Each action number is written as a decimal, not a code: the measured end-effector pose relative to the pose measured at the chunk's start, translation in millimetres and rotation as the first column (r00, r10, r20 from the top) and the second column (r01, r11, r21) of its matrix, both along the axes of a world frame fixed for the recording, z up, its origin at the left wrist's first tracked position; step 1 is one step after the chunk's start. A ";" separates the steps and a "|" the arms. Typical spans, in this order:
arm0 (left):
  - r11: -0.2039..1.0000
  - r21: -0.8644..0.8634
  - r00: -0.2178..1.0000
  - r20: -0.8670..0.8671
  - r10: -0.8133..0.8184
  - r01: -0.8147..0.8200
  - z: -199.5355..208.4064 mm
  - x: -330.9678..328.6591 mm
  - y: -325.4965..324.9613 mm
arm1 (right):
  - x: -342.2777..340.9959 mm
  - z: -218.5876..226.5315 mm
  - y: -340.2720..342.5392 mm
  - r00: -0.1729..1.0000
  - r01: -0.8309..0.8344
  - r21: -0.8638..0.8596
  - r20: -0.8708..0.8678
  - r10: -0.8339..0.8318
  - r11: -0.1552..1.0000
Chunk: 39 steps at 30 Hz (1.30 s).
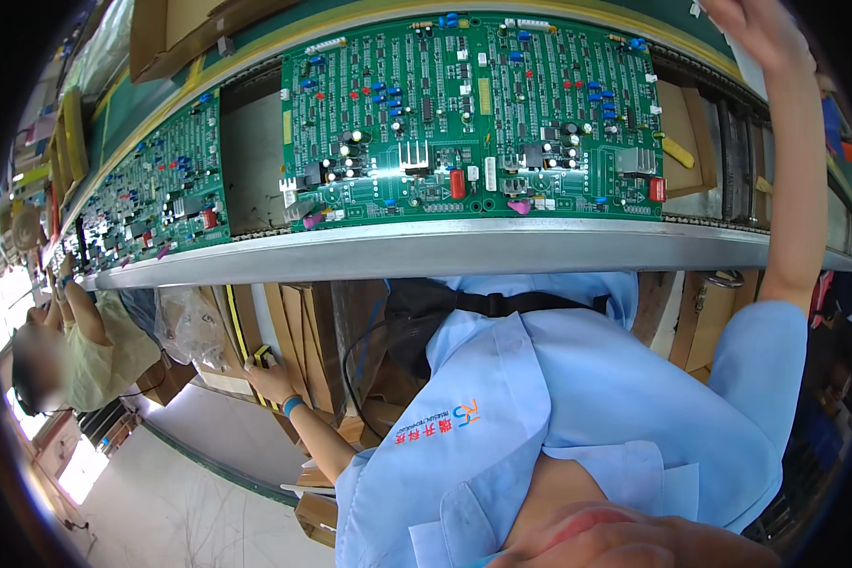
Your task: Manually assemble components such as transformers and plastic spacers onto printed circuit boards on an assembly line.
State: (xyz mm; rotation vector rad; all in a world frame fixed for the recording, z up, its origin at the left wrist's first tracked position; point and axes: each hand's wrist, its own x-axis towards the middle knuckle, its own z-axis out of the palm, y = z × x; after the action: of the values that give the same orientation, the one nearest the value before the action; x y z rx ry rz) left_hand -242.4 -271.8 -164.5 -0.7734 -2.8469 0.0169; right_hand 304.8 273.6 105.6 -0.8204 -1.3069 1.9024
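Note:
Low on the left, beside the cardboard, my left hand (273, 381) is closed around a small black-and-yellow thing (263, 357) whose kind I cannot make out. A blue band circles that wrist. Stretched far up to the top right, my right hand (762, 36) is partly cut off by the picture's edge, so its grip is hidden. Next to it shows a whitish piece (746, 68). Between my hands, two joined green circuit boards (364, 204) lie on the rail line, full of blue, red and white components and metal heat sinks.
A metal rail (445, 251) runs along my front. Farther left on the line lies another circuit board (175, 180). Cardboard boxes (303, 346) stand below the rail, and an open carton (175, 38) stands at the upper left. Another person (114, 350) works at the far left.

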 end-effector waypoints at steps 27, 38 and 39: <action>0.106 0.080 0.118 -0.164 -0.979 0.991 165.3 282.5 570.3 | -4.4 -38.7 -129.6 0.892 -0.184 0.069 0.431 0.137 0.981; 0.050 0.169 0.081 -0.180 -0.980 0.984 173.4 298.1 562.7 | -38.8 -86.9 -155.2 0.661 -0.513 0.784 0.620 -0.422 0.348; 0.002 0.184 0.046 -0.235 -0.971 0.983 172.5 292.2 564.4 | -40.0 -87.2 -155.2 0.659 -0.525 0.779 0.627 -0.414 0.343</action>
State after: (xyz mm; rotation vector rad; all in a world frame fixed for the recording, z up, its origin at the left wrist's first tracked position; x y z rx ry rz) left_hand 49.8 292.6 7.9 -2.4219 -1.4480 -0.5824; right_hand 264.8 118.4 18.4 -0.8728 -2.6065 0.3235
